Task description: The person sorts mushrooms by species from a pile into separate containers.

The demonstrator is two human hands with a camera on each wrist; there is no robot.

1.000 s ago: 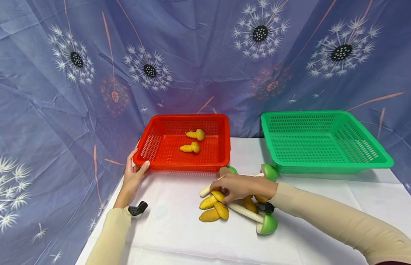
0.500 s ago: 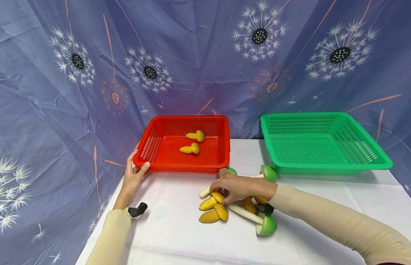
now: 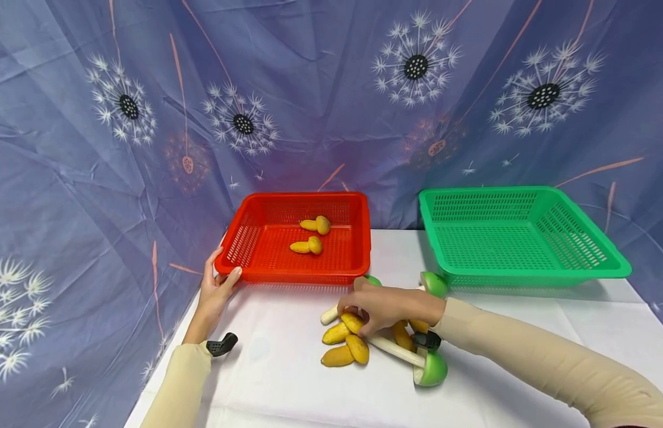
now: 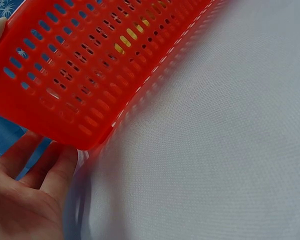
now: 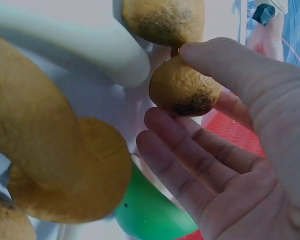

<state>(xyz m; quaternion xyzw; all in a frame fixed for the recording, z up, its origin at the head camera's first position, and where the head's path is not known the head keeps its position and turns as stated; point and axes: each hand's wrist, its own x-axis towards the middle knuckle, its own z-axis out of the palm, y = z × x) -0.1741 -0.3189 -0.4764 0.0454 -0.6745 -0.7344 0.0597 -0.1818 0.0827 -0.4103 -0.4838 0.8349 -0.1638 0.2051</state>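
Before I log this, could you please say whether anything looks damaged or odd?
The yellow mushroom in the right grip, like its neighbour, shows a dark, rough patch, odd against the yellow but possibly just colouring. Nothing else stands out.

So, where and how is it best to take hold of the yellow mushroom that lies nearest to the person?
Probably by the stem, pinched from above, coming from the person's near left. The mushroom lies on its side, stem pointing left, with bare cloth along its near side and tip. Its cap seems a poorer choice: it crowds the next mushroom, which the right hand pinches.
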